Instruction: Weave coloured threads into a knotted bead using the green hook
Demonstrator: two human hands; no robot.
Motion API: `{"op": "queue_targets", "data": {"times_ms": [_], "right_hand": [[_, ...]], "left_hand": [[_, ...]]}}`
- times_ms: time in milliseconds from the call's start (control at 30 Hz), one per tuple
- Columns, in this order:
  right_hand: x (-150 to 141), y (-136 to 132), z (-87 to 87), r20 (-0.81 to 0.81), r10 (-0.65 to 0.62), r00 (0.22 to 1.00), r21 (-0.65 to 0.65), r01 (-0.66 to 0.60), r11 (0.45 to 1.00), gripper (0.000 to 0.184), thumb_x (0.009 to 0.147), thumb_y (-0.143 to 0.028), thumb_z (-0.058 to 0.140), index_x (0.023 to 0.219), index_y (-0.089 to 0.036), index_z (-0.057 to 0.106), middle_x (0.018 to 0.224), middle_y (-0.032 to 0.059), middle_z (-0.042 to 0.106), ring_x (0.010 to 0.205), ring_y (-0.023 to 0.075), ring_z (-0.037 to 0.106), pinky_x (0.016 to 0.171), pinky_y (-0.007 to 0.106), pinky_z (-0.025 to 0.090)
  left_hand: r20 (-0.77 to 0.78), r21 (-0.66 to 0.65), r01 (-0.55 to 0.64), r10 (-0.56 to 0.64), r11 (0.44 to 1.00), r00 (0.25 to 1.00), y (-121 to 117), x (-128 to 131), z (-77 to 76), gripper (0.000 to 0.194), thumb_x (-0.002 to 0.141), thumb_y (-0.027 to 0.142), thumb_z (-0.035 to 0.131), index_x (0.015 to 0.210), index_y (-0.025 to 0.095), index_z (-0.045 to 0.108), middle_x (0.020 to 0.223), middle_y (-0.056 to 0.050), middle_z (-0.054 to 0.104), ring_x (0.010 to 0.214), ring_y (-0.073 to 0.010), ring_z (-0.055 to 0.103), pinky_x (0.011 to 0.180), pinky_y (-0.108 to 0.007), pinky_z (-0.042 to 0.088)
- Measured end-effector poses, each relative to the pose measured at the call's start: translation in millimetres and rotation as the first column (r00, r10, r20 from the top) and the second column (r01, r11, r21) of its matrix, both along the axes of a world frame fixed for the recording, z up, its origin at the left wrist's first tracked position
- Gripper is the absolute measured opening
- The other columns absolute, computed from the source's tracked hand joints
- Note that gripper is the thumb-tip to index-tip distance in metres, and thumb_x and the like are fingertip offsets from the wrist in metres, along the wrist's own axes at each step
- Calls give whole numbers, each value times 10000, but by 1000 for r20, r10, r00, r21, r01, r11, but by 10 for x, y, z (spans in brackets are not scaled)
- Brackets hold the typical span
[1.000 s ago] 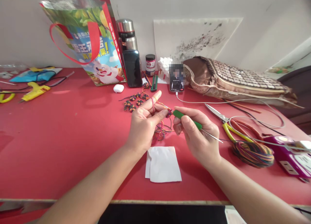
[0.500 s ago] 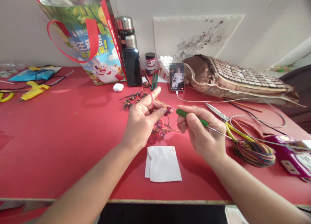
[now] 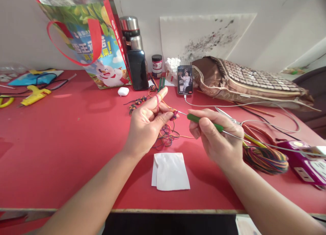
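My left hand [image 3: 150, 123] pinches a small crocheted piece [image 3: 174, 115] of multicoloured yarn between thumb and fingers. Yarn loops around its raised index finger. In my right hand [image 3: 216, 133] is a crochet hook [image 3: 194, 118] with a green handle, held like a pen. The hook's metal tip reaches to the crocheted piece, and its other thin metal end sticks out behind the hand. Below the left hand, loose yarn [image 3: 166, 136] lies tangled on the red table [image 3: 84, 153]. Small finished-looking yarn knots [image 3: 139, 102] lie behind the left hand, partly hidden.
A folded white tissue [image 3: 171, 172] lies in front. To the right are scissors [image 3: 251, 134], a yarn skein [image 3: 267, 160] and a purple power strip [image 3: 297, 160]. A shopping bag [image 3: 107, 61], a dark phone [image 3: 137, 70], a lit phone [image 3: 185, 80] and a cushion [image 3: 254, 78] stand behind.
My right hand has moved slightly right and down with the crochet hook, drawing it back from the crocheted piece. My left hand has shifted slightly left.
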State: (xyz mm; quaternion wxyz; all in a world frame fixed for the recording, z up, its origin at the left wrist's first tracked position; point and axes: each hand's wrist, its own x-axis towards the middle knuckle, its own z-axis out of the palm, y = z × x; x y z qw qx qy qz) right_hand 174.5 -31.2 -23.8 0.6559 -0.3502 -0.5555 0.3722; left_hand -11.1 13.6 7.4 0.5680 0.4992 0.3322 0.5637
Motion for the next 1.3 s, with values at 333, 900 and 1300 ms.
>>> {"op": "queue_targets", "data": {"times_ms": [333, 900, 1300], "right_hand": [[40, -1, 10, 43, -32, 999, 27, 30, 999, 181, 1051, -385, 785, 1176, -316, 898, 855, 30, 752, 676, 163, 634, 589, 332, 522], [222, 15, 116, 105, 10, 994, 10, -11, 1000, 151, 1027, -368, 824, 1129, -324, 925, 831, 40, 776, 669, 151, 647, 554, 298, 523], [272, 68, 268, -10, 104, 995, -141, -105, 985, 243, 865, -510, 962, 934, -278, 943, 697, 39, 730, 584, 150, 636, 490, 286, 503]], "left_hand": [[-49, 28, -30, 32, 999, 998, -5, -4, 12, 447, 852, 188, 922, 1290, 250, 858, 845, -8, 798, 849, -173, 707, 895, -321, 617], [-76, 129, 28, -18, 991, 997, 11, -58, -39, 303, 930, 244, 862, 1229, 293, 889, 813, -9, 722, 780, -174, 647, 975, -376, 579], [-71, 103, 101, -94, 990, 993, 14, -67, -24, 248, 927, 230, 856, 1169, 263, 900, 906, -39, 797, 736, -162, 635, 808, -346, 592]]}}
